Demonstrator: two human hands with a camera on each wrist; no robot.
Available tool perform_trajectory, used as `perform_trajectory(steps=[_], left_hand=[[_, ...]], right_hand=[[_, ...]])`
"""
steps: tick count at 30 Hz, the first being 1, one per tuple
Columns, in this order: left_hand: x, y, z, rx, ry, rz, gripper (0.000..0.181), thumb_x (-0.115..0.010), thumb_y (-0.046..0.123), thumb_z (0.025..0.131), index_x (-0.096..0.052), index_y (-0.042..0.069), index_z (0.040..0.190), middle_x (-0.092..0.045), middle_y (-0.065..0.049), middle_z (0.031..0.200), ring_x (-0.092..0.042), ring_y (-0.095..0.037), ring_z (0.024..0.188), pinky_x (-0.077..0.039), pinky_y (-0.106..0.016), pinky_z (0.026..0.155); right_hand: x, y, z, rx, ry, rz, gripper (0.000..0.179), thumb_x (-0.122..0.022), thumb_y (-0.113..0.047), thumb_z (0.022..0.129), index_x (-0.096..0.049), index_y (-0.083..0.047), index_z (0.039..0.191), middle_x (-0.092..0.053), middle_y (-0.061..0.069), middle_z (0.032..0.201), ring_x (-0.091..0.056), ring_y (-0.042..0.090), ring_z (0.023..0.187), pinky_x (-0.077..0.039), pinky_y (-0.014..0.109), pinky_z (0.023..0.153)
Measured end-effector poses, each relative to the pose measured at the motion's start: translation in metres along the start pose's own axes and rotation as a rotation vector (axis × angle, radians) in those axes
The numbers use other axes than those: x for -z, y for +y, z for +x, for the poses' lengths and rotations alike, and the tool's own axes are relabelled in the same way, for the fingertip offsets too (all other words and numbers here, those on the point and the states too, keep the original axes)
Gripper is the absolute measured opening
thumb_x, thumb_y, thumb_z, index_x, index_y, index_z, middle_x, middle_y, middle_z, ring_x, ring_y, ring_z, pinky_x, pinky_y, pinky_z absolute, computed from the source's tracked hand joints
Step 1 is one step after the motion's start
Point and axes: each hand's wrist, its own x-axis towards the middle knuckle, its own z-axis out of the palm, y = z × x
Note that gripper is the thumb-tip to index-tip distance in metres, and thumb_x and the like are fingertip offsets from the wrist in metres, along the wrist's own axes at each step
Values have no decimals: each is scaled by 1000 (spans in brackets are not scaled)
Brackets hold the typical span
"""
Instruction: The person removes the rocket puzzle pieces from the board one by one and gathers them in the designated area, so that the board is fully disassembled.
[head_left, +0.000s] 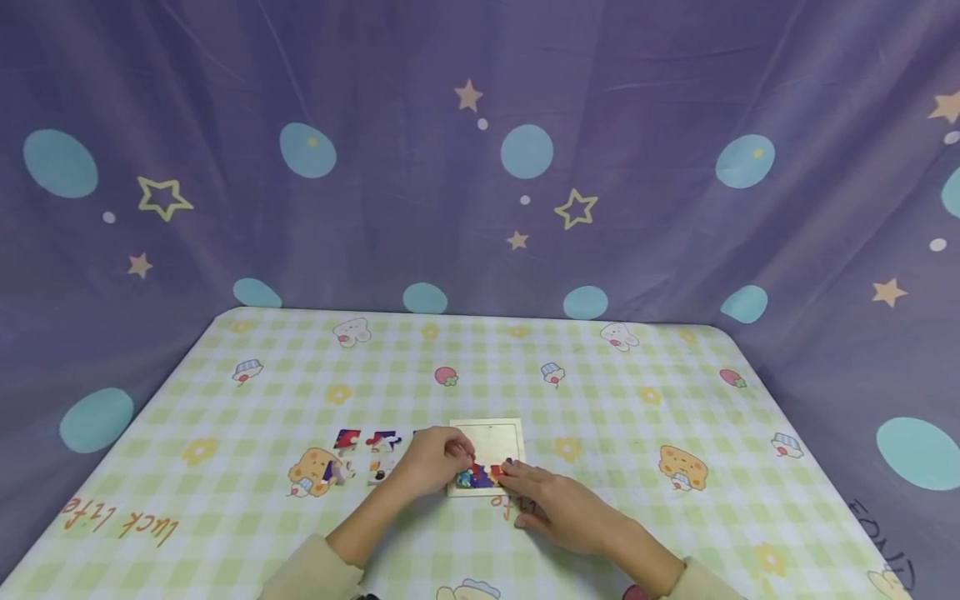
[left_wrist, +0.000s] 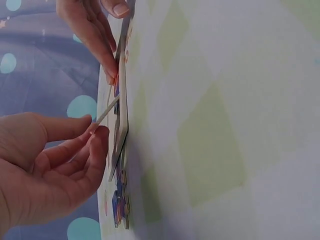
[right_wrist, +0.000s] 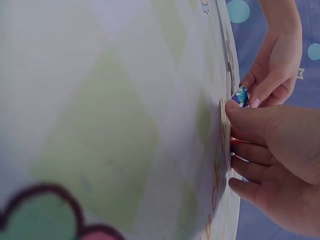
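A pale wooden puzzle tray (head_left: pixel 489 437) lies on the table, with several colourful jigsaw pieces (head_left: pixel 480 477) along its near edge. My left hand (head_left: pixel 433 458) pinches a thin puzzle piece (left_wrist: pixel 107 112) between thumb and fingertips. That piece is tilted, its lower edge down at the tray's near left; its blue-green printed face shows in the right wrist view. My right hand (head_left: pixel 558 504) lies at the tray's near right, its extended fingertips touching the pieces there. Part of the tray's near right corner is hidden under these fingers.
Left of the tray lie several loose puzzle pieces (head_left: pixel 348 439), some partly hidden behind my left hand. A checked cloth with printed cartoons covers the table (head_left: pixel 630 400). A purple curtain (head_left: pixel 630 83) with stars and dots hangs behind and at the sides.
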Motion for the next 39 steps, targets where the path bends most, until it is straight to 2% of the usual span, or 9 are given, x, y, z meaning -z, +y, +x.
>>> perform_trajectory(steps=[6,12,16,22,29,39], left_hand=[[-1,0,-1,16,-21,-65,14,-74,2,77,-69,5,91,-63,-3,76,-54,-10,64,-45,-20,57],[1,-2,-4,51,15,-70,17,-76,4,75,-69,4,90,-63,-4,77,-55,-10,66,-46,-21,59],[2,-6,-8,100,39,-89,16,-77,7,75,-69,5,89,-64,-3,76,-55,-11,65,-46,-22,59],[6,-17,-14,172,74,-194,16,-77,7,75,-70,4,89,-67,-4,75,-60,-10,63,-52,-24,59],[17,-29,-22,228,93,-263,17,-77,6,76,-70,2,90,-70,-4,73,-64,-11,60,-56,-27,60],[40,-45,-43,306,146,-308,20,-77,9,77,-71,2,94,-72,-2,75,-68,-14,64,-57,-26,64]], right_hand=[[-1,1,-1,4,6,6,54,-62,-28,92,-48,-9,140,-43,7,151,-44,24,138,-42,40,108],[-2,3,-1,6,10,14,53,-61,-28,93,-48,-9,141,-43,7,151,-44,25,138,-42,41,108],[-3,3,-1,4,10,18,53,-62,-28,92,-48,-10,141,-43,8,151,-44,25,138,-42,41,108],[-3,4,-2,5,18,12,53,-62,-29,92,-49,-11,140,-44,7,150,-45,25,137,-43,41,107],[-3,2,-2,-10,16,19,52,-61,-28,93,-49,-12,140,-42,6,152,-43,24,139,-42,41,108],[-3,0,-3,-13,21,16,52,-62,-28,93,-48,-11,141,-41,6,152,-43,24,139,-42,40,107]])
